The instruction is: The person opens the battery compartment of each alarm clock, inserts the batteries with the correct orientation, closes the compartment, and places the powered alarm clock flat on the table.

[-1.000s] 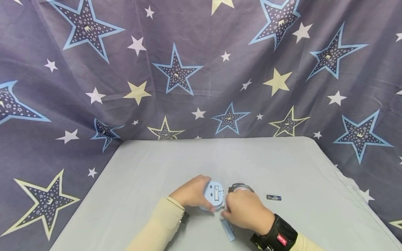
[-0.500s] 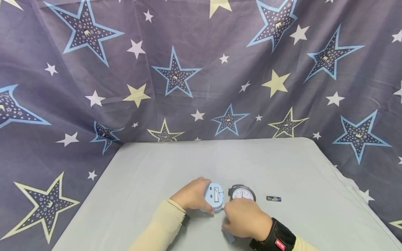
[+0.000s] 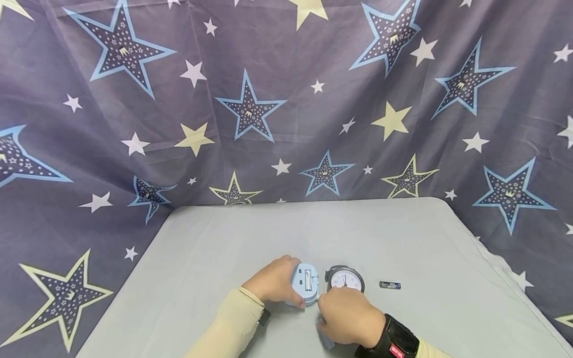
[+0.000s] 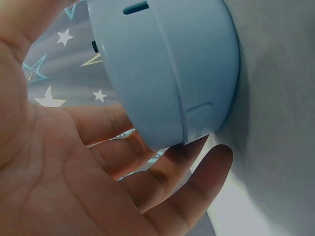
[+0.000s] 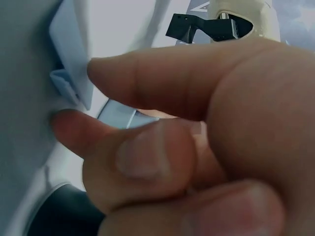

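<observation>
My left hand (image 3: pixel 275 282) grips a light blue, round-cornered alarm clock (image 3: pixel 299 291) from its left side, thumb at the near edge and fingers behind. The clock's back faces up, and its uncovered battery compartment (image 3: pixel 308 280) shows something pale inside. In the left wrist view, the clock's smooth side (image 4: pixel 142 83) leans against the fingers. My right hand (image 3: pixel 346 314) is at a narrow light blue battery cover (image 3: pixel 328 343) on the table. In the right wrist view, the thumb and index fingertips stand apart around the cover's clipped end (image 5: pixel 74 64); the other fingers are curled.
A black-rimmed round clock (image 3: pixel 343 278) with a white dial lies just beyond the right hand, partly hidden by it. Farther right lies a dark AA-type battery (image 3: pixel 390 285). A star-patterned curtain (image 3: pixel 277 124) rises behind the pale grey table (image 3: pixel 250 228).
My right hand has drawn slightly nearer to me, covering more of the battery cover and baring the round clock's dial. My left hand keeps its hold on the blue clock.
</observation>
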The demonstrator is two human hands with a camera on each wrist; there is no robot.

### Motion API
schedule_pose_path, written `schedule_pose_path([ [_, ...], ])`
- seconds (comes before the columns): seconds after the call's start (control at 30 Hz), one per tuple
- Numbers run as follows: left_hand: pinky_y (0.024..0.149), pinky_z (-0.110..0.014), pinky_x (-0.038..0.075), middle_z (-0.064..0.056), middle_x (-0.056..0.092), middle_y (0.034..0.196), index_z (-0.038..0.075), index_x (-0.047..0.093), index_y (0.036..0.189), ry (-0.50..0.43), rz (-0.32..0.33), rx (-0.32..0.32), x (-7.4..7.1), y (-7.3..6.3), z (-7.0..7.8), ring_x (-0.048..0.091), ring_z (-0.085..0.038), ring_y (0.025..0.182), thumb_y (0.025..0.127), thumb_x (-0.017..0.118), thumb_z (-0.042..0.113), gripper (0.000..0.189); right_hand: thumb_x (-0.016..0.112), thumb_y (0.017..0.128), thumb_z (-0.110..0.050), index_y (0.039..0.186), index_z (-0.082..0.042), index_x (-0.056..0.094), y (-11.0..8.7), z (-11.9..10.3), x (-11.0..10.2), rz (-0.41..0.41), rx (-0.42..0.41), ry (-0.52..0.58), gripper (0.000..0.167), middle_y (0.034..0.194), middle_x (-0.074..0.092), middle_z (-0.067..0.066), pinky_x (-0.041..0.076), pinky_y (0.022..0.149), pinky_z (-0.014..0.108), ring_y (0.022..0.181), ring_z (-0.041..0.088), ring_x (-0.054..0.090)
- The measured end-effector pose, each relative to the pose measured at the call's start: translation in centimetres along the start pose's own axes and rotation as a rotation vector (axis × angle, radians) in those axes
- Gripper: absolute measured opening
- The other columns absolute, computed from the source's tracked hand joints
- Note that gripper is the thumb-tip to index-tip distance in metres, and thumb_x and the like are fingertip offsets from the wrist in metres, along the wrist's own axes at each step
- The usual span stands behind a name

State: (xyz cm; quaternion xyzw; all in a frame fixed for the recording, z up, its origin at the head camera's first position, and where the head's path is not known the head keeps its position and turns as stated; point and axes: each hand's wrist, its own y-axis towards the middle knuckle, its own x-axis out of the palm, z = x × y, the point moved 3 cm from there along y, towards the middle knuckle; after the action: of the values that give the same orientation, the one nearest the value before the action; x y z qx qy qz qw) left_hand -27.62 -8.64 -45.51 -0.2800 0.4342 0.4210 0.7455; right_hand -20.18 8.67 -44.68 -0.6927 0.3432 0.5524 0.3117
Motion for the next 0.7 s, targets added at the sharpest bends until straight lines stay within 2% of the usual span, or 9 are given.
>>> schedule_pose_path([
  [0.7, 0.084, -0.032, 0.055, 0.002, 0.063, 0.104, 0.004, 0.062, 0.131, 0.024, 0.001, 0.007, 0.06, 0.02, -0.13, 0.057, -0.011, 0.086, 0.051, 0.099, 0.038, 0.094, 0.076, 0.086, -0.030, 0.071, -0.014, 0.068, 0.29, -0.07, 0.61, -0.015, 0.002, -0.052, 0.023, 0.062, 0.057, -0.004, 0.043, 0.047, 0.033, 0.052, 0.010, 0.046],
])
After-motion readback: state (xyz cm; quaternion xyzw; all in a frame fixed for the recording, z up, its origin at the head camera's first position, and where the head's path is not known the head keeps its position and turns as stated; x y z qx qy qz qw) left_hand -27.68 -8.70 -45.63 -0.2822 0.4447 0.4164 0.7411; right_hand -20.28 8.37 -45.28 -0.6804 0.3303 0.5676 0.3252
